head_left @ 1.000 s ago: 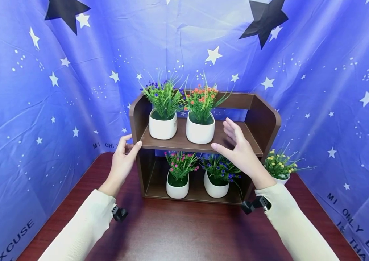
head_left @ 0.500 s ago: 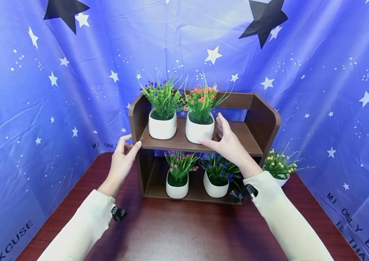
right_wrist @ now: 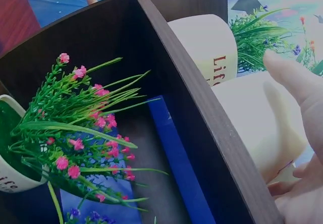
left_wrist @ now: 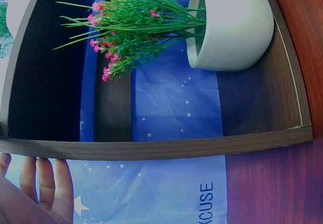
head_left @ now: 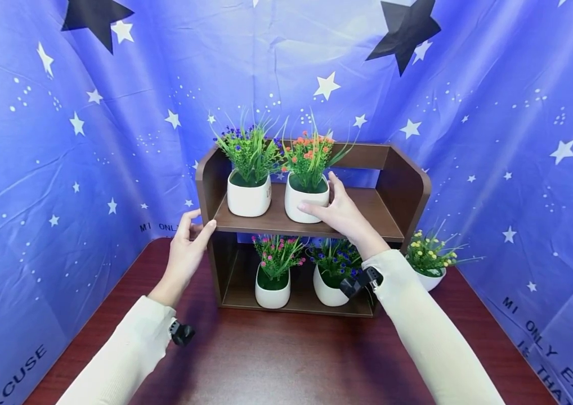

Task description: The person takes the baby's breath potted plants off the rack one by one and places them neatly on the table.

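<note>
My right hand (head_left: 346,216) grips a white flower pot (head_left: 298,198) with orange flowers on the upper board, thumb across its front and fingers round its right side. In the right wrist view this pot (right_wrist: 260,115) stands between thumb and fingers. My left hand (head_left: 185,250) holds the left side panel of a brown two-tier shelf (head_left: 404,174), thumb at the front edge. Its fingers (left_wrist: 46,181) lie against the panel's outer face. A white pot with purple flowers (head_left: 249,199) stands left of the gripped one.
Below, the lower tier holds a pot with pink flowers (head_left: 272,295) and one with blue flowers (head_left: 328,289). A pot with yellow flowers (head_left: 430,275) stands right of the shelf on the red-brown table (head_left: 266,360). Blue starry curtains (head_left: 129,112) surround it.
My right hand has moved left from over the upper board to the orange-flowered pot and closed round it. My left hand keeps its hold on the shelf. The head view shifts slightly.
</note>
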Tool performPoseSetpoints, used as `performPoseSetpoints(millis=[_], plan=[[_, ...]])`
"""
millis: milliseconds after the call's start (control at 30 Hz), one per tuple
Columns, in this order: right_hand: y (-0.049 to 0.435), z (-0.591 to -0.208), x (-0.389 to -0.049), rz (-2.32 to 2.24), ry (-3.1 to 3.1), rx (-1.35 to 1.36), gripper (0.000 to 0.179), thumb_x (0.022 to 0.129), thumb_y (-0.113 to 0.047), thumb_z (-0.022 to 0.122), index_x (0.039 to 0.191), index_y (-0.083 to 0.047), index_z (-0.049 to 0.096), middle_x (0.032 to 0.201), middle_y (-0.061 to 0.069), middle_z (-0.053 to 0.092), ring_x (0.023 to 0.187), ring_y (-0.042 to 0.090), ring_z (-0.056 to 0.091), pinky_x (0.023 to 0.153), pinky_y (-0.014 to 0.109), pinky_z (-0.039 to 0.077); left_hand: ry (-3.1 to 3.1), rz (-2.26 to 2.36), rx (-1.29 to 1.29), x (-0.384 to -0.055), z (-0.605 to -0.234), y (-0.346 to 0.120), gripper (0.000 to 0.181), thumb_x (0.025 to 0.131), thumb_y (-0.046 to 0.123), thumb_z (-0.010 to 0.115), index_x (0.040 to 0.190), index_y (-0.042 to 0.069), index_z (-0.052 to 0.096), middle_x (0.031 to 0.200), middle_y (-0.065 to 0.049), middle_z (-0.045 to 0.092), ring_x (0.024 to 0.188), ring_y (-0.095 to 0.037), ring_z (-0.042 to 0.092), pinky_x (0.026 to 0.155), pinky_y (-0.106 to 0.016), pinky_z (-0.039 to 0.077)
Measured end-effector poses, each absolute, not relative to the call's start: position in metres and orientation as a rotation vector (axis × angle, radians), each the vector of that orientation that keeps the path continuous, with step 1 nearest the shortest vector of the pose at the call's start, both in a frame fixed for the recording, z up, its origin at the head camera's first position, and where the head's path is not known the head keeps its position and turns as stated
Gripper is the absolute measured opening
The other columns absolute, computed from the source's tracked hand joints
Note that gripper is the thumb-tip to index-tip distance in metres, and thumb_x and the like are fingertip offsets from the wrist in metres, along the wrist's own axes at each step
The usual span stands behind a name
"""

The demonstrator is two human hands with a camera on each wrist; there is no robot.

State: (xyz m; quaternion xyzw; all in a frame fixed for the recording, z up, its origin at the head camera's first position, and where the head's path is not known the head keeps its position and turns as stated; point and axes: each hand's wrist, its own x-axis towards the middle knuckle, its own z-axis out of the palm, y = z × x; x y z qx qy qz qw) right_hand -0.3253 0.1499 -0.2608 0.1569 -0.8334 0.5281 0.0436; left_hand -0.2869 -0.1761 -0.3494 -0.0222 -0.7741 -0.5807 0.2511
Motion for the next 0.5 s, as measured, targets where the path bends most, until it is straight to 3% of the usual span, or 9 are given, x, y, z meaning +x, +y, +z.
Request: performPoseSetpoints(millis=[500], plan=[[0.1393,-0.2559,-0.3296,1.581,-2.651,0.358,0.124,0.080,-0.050,0.082,0.161,-0.021,-0.007,0.166,0.012,0.006,0.150,0.029,0.014,0.118,0.049,0.022,-2.117,-1.555,-0.064,-0.2857,-0.3487,-0.1758,0.046,0.097,0.035,0.067,0.137,0.017,0.054,0.096,-0.007,0.058,0.070,-0.014,0.057,0.067,-0.025,0.048]])
